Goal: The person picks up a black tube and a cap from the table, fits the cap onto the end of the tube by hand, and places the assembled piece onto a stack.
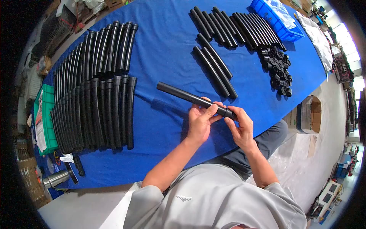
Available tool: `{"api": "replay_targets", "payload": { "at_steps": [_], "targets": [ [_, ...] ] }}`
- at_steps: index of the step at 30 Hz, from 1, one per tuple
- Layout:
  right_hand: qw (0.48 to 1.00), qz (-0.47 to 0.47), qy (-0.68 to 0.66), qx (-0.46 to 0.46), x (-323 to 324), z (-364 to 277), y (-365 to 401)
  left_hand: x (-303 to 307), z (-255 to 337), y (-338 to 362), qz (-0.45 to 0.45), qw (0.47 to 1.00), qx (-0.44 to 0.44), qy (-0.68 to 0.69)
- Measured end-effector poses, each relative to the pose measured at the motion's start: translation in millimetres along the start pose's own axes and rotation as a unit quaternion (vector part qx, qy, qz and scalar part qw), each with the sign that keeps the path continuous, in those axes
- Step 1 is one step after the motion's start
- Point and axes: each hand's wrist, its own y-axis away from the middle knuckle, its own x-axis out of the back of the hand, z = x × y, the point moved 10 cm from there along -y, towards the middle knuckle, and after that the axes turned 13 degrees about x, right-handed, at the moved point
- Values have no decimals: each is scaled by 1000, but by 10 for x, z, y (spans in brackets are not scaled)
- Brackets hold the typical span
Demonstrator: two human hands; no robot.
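Note:
Held over the front of the blue-covered table is a black tube (179, 91), its far end pointing up and left. My left hand (201, 121) wraps round the tube near its lower right end. At that end my right hand (241, 124) grips a black collar-like end fitting (227, 113) with thumb and fingers; the fitting sits on the tube's end. Just beyond my hands, a few loose black tubes (211, 70) lie slanted on the cloth. Farther right is a heap of short black fittings (277, 70).
Two rows of black tubes with collared ends (95, 110) cover the table's left side. More plain tubes (251, 30) lie at the back beside a blue crate (291, 35). A green crate (46, 122) and a metal cylinder (56, 178) stand left. A cardboard box (310, 114) is at right.

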Motion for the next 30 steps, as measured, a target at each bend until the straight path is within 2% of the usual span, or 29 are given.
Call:
{"api": "replay_targets", "payload": {
  "at_steps": [3, 6, 9, 12, 13, 15, 16, 19, 30],
  "targets": [
    [1000, -4, -12, -16, 4, 3, -15, -8, 17, 2, -2, 1000, -2, 6],
    [989, 5, -116, -97, -51, 166, 24, -2, 40, -3, -1, 1000, -1, 4],
    [996, 30, -85, -27, 19, -9, -99, 35, 13, -6, 1, 1000, 1, -19],
    [995, -95, 7, -7, -45, -116, -153, 32, 29, 12, 26, 993, -62, -99],
    [997, -70, 8, 7, -21, -105, -135, -64, 98, 25, 6, 982, -83, -172],
    [998, -37, 32, 40, 51, -195, -144, -104, 67, 8, -27, 996, 15, -80],
    [997, -45, 48, 31, 36, -163, -111, -80, 147, 32, 3, 998, 13, -63],
    [994, -72, 74, 21, -42, -89, -64, 13, 139, -72, -14, 992, 46, -118],
    [992, -81, 83, 41, -156, -120, -112, 107, 138, -62, 20, 993, 27, -112]
  ]
}}
